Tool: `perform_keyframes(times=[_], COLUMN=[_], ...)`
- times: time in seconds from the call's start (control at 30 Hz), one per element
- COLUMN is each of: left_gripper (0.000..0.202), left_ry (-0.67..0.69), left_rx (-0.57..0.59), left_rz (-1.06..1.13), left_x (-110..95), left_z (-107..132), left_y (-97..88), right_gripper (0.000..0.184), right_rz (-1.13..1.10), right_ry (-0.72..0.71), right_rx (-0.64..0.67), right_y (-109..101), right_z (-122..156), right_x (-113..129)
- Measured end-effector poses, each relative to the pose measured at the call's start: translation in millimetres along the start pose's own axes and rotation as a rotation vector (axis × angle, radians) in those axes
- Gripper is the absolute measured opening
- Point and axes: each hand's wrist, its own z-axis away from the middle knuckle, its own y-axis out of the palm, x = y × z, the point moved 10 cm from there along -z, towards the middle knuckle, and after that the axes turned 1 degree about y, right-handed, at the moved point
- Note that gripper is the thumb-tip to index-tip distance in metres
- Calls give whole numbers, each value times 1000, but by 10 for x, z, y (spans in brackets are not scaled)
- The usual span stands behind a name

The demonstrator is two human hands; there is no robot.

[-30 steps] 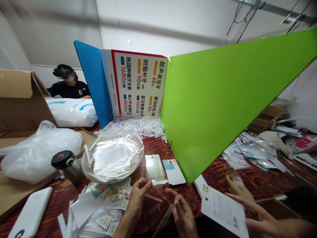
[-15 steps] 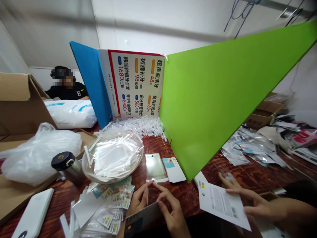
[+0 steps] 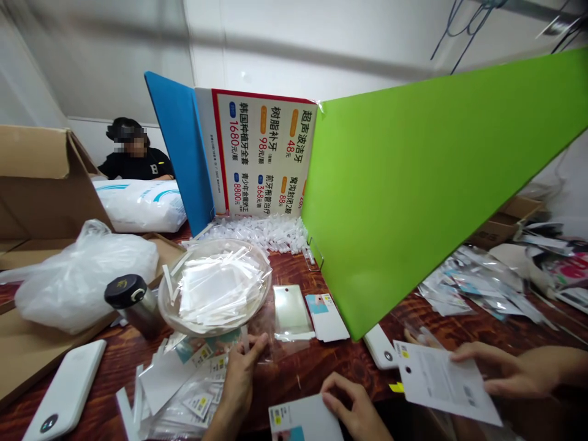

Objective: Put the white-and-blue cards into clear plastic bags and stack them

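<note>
My left hand (image 3: 241,373) is closed in a pinch beside the pile of bagged cards. A narrow white strip (image 3: 245,338) shows between its fingers. My right hand (image 3: 353,404) grips the upper right edge of a printed card (image 3: 305,419) with a yellow label and blue picture. Left of my left hand lies the pile of bagged cards (image 3: 202,383). Beyond my hands are a stack of clear bags (image 3: 291,311) and a stack of printed cards (image 3: 327,318). A wide bowl (image 3: 162,309) full of white strips stands behind the pile.
A steel flask (image 3: 144,315) and a white phone (image 3: 64,389) are at left, near a cardboard box (image 3: 37,196). A green board (image 3: 413,184) slants across the right. Small white pieces (image 3: 261,233) lie behind the bowl. A co-worker's hand (image 3: 500,367) holds another card (image 3: 445,376).
My hands have moved apart. The left one went left and away from the card. The right one moved right with the card, which now lies flatter. The view has shifted slightly.
</note>
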Motion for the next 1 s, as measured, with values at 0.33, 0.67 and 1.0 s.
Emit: perform_keyframes(times=[0.33, 0.67, 1.0], left_gripper=[31, 30, 60], left_ry=[-112, -123, -133], left_rx=[-22, 81, 343], left_rz=[223, 172, -204], left_x=[152, 292, -112], left_z=[59, 195, 240], left_y=[94, 267, -145], right_gripper=[39, 59, 35], right_rz=[-242, -295, -245], right_ry=[36, -33, -124], right_rx=[-229, -598, -256], right_y=[-196, -2427, -110], right_z=[-51, -438, -280], right_x=[-197, -185, 186])
